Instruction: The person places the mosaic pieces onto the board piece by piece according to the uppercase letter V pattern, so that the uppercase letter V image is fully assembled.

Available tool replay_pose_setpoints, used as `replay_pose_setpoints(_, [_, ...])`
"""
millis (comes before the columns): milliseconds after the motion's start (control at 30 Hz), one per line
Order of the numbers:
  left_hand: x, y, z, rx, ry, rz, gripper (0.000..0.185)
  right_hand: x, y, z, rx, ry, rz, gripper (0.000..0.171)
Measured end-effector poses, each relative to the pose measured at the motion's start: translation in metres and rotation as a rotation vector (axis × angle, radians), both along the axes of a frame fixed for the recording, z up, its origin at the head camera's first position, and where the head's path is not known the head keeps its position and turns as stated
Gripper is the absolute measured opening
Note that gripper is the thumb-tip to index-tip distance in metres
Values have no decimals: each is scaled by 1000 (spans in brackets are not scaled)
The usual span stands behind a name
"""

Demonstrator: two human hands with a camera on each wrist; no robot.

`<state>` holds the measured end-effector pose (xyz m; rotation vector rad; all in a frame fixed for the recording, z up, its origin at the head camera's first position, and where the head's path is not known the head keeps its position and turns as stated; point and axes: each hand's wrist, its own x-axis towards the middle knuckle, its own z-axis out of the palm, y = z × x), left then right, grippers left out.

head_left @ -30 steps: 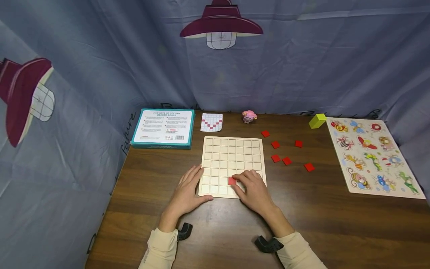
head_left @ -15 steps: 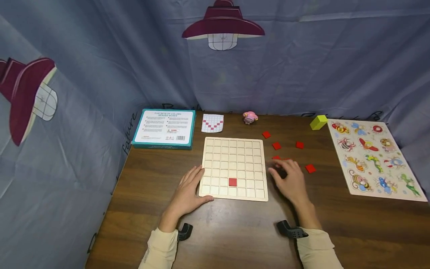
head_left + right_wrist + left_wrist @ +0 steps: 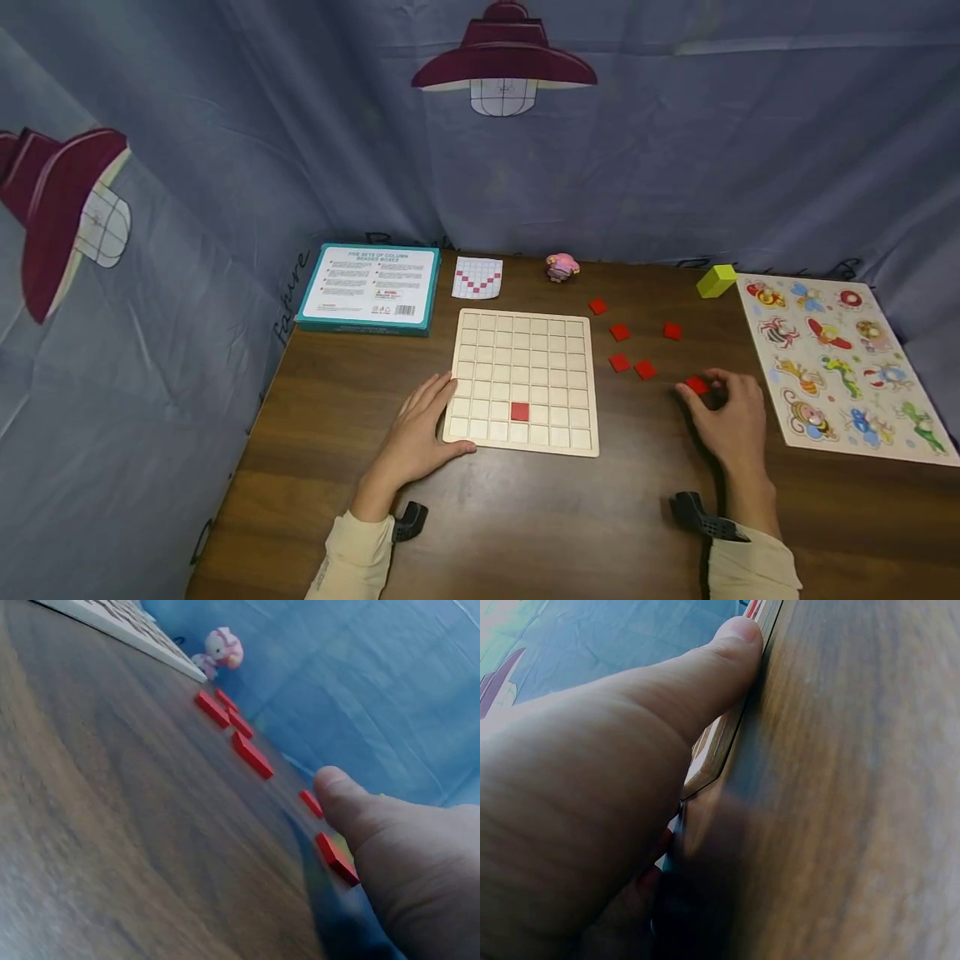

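The pale wooden grid board lies flat on the table, with one red square tile in a cell of its second row from the near side. My left hand rests at the board's near left corner, fingers straight along the left edge and thumb at the near edge. In the left wrist view the thumb touches the board's side. My right hand is spread over another red tile on the table, thumb and fingertips on either side of it. In the right wrist view this tile lies close beside the thumb.
Several more red tiles lie right of the board. Behind it are a pattern card, a pink figurine and a teal-edged box. A yellow-green block and an insect puzzle board are at the right.
My right hand has left the red tile in the grid board and moved right across the table to the rightmost loose red tile. The left hand has stayed at the board's corner.
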<state>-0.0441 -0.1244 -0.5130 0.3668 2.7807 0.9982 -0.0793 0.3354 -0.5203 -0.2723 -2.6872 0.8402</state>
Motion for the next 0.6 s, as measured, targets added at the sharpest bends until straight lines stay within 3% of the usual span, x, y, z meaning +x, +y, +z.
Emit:
replay_pose_setpoints(233, [0,1,1,6,19,1,105,2,2,-1,39,-125,-63,55])
replay_pose_setpoints(467, [1,1,3,7,19,1,105,1,0,-1,-4,-101,-85,39])
replay_pose_setpoints(600, [1,0,2,5,13,1,105,-1,1,-2,-14,-80,-83,38])
